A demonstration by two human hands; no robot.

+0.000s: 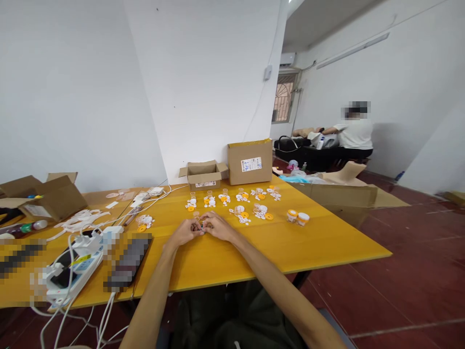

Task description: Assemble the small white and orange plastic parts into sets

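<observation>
Over the yellow table [232, 259], my left hand [189, 231] and my right hand [217, 227] meet, fingertips pinched together. Between them is something small and partly dark, too small and covered to name. Just behind the fingers stands a small clear plastic cup [196, 214], partly hidden by my hands. To the right of my right hand lie white discs with dots [242, 219] and an orange ring-shaped piece [269, 216]. Left of my left hand is a similar group with an orange ring [141, 228] and white discs [148, 220].
Two assembled orange-and-white round pieces [302, 219] stand on the right. More part groups line the back, before an open carton [205, 175] and a taller box [250, 164]. A power strip [85, 264] with cables and a phone [130, 261] lie left. A person [356, 133] sits far right.
</observation>
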